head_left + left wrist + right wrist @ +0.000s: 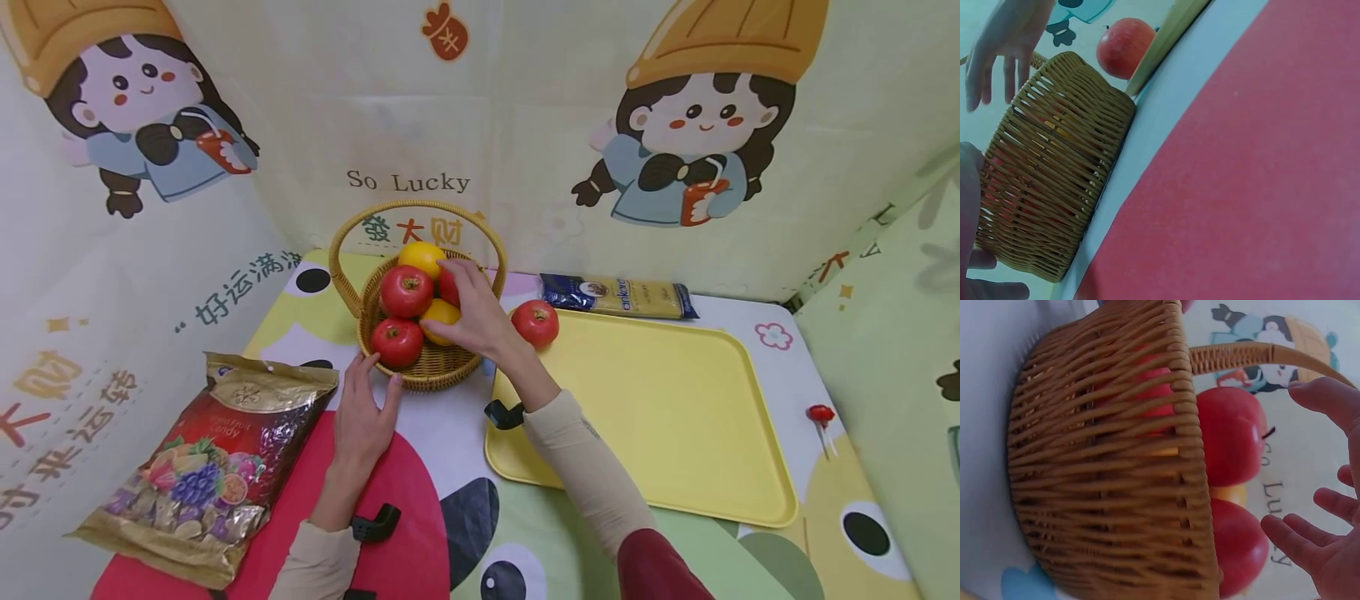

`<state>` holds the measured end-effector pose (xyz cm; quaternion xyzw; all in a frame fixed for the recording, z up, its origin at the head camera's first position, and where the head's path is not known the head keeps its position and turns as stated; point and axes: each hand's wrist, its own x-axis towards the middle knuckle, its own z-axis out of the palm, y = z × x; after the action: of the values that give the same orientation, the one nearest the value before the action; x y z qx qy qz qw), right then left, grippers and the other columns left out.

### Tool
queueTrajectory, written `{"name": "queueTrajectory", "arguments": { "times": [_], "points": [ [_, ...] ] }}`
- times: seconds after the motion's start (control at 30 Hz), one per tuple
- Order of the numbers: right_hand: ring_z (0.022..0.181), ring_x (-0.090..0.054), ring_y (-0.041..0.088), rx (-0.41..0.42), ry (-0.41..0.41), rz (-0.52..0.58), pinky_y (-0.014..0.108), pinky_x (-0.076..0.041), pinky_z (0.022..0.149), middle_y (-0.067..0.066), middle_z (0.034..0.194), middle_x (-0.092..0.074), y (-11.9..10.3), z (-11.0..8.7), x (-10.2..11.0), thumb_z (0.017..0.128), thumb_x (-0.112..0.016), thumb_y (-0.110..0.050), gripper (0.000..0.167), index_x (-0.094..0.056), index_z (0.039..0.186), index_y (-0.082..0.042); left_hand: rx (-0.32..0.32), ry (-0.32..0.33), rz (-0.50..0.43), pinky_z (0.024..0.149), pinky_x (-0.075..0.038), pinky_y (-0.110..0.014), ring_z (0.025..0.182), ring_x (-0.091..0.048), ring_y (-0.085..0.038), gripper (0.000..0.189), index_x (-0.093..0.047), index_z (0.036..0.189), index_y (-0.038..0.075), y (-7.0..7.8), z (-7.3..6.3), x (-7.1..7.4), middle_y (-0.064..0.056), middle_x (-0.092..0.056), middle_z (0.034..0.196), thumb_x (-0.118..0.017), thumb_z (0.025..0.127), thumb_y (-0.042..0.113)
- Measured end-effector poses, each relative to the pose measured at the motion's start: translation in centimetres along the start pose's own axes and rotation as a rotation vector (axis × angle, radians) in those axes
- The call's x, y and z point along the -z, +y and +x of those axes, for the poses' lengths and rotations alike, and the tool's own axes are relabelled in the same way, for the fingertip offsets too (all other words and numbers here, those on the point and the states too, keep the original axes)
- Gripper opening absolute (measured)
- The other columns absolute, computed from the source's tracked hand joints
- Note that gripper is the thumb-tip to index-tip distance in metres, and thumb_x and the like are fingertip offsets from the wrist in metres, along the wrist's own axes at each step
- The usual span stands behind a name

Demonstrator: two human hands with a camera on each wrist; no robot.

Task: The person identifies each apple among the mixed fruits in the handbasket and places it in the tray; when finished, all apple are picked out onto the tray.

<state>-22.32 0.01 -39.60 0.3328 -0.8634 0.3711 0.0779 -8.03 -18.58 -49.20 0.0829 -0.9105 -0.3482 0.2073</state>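
Two hands (1338,559): left (365,423) at basket (431,381) rim, right (480,317) spread over fruit (406,291).

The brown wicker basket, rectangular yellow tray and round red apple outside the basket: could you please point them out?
Brown wicker basket (1063,172), left wrist view, woven wall.
Rectangular yellow tray (660,408), head view, bare middle.
Round red apple (535,325), head view, middle.
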Motion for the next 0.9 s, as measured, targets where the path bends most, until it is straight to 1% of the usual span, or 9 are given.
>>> {"name": "queueTrajectory", "arguments": {
  "times": [0.13, 0.33, 0.5, 0.77, 0.9],
  "points": [
    [0.141, -0.041, 0.026, -0.015, -0.05, -0.01, 0.044, -0.041, 0.116, 0.011, 0.154, -0.038, -0.5, 1.0, -0.7, 0.082, -0.079, -0.043, 0.087, -0.035, 0.152, -0.016, 0.003, -0.001, 0.002, 0.098, -0.05, -0.06, 0.136, -0.049, -0.038, 0.059, -0.045, 0.146, 0.011, 0.0, 0.0, 0.1, -0.016, -0.039, 0.156, -0.054, 0.1, 0.046],
    [0.14, -0.044, 0.027, -0.036, -0.131, -0.025, 0.048, -0.042, 0.114, 0.009, 0.155, -0.037, -1.3, 2.6, -1.7, 0.083, -0.078, -0.042, 0.088, -0.031, 0.153, -0.016, 0.007, -0.015, -0.003, 0.099, -0.05, -0.06, 0.139, -0.047, -0.037, 0.06, -0.044, 0.147, 0.011, 0.0, 0.1, 0.0, -0.016, -0.038, 0.157, -0.054, 0.099, 0.046],
    [0.139, -0.043, 0.026, -0.096, -0.198, -0.052, 0.05, -0.043, 0.113, 0.007, 0.158, -0.034, -1.4, 3.8, -2.7, 0.084, -0.078, -0.043, 0.09, -0.028, 0.155, -0.02, 0.012, -0.02, -0.001, 0.101, -0.049, -0.06, 0.14, -0.046, -0.036, 0.06, -0.044, 0.147, 0.011, 0.0, 0.0, 0.0, -0.016, -0.038, 0.157, -0.054, 0.1, 0.046],
    [0.137, -0.044, 0.031, -0.181, -0.227, -0.12, 0.051, -0.042, 0.114, 0.007, 0.157, -0.034, -1.3, 4.8, -4.1, 0.084, -0.078, -0.043, 0.089, -0.028, 0.155, -0.022, 0.006, -0.012, 0.009, 0.101, -0.05, -0.059, 0.138, -0.047, -0.036, 0.059, -0.044, 0.147, 0.01, 0.1, -0.2, -0.1, -0.017, -0.04, 0.155, -0.054, 0.1, 0.045],
    [0.136, -0.043, 0.034, -0.206, -0.229, -0.156, 0.053, -0.047, 0.108, 0.007, 0.155, -0.035, -1.7, 5.1, -4.7, 0.084, -0.078, -0.043, 0.089, -0.028, 0.155, -0.022, -0.001, -0.005, 0.011, 0.101, -0.05, -0.059, 0.138, -0.048, -0.036, 0.059, -0.044, 0.147, 0.009, 0.0, -0.2, 0.0, -0.017, -0.04, 0.155, -0.055, 0.1, 0.043]
  ]
}}
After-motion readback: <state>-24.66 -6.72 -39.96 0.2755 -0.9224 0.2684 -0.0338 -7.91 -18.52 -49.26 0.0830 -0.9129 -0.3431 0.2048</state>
